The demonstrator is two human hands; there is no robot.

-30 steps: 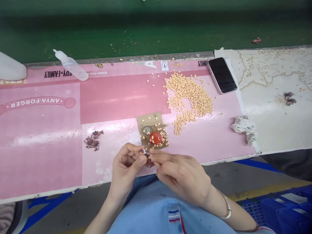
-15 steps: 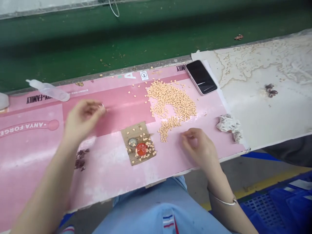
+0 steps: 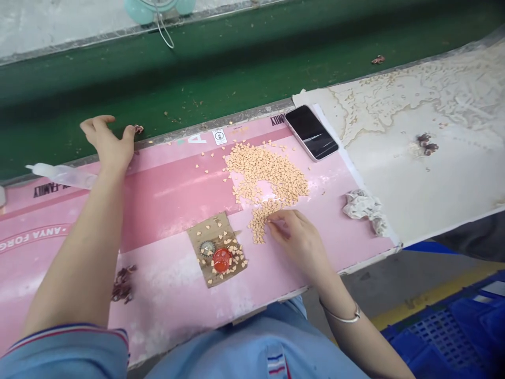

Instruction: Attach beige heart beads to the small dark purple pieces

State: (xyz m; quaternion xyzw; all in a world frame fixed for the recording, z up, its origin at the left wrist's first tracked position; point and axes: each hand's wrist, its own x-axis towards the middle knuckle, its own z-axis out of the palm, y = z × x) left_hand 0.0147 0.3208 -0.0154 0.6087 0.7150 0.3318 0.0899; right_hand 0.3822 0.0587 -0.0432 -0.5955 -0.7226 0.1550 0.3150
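Note:
My left hand (image 3: 107,138) reaches over the far edge of the pink board (image 3: 165,184) to the green belt (image 3: 221,63), fingers spread, with a small dark piece (image 3: 138,128) lying just off its fingertips. My right hand (image 3: 294,235) rests on the board with its fingers pinched at the near edge of a heap of small tan heart-shaped pieces (image 3: 268,173). What the pinch holds is too small to name. A brown card (image 3: 218,248) in front of me carries a red dome (image 3: 221,257), a round metal cap (image 3: 206,247) and a few tan pieces.
A clear squeeze bottle (image 3: 63,174) lies by my left forearm. A phone (image 3: 311,131) sits face up at the board's far right corner, a crumpled tissue (image 3: 363,209) to the right. Dark scraps (image 3: 123,284) lie at left. Blue crates (image 3: 453,331) stand below right.
Both hands parted from in front of me. The left went out to the far edge of the board and opened over the belt; the right moved to the tan heap.

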